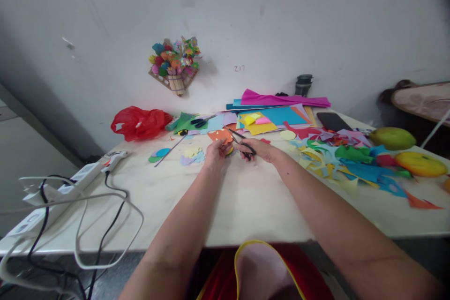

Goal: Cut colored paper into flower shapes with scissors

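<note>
Near the middle of the table, my left hand [217, 151] is closed on a piece of orange paper [215, 136]. My right hand [259, 149] grips black-handled scissors [247, 147], whose blades point up and left beside the orange paper's right edge. Whether the blades touch the paper I cannot tell. Close by on the left lie small cut paper shapes in pale yellow, blue and lilac [192, 155]. A bit of yellow shows under my left fingers, too small to name.
Colored paper sheets [288, 116] and a second pair of scissors [200, 122] lie at the back. Paper scraps [351, 154], a phone [333, 122] and yellow-green fruit [393, 138] sit right. A red plastic bag [137, 123] and power strips with cables [75, 180] are left.
</note>
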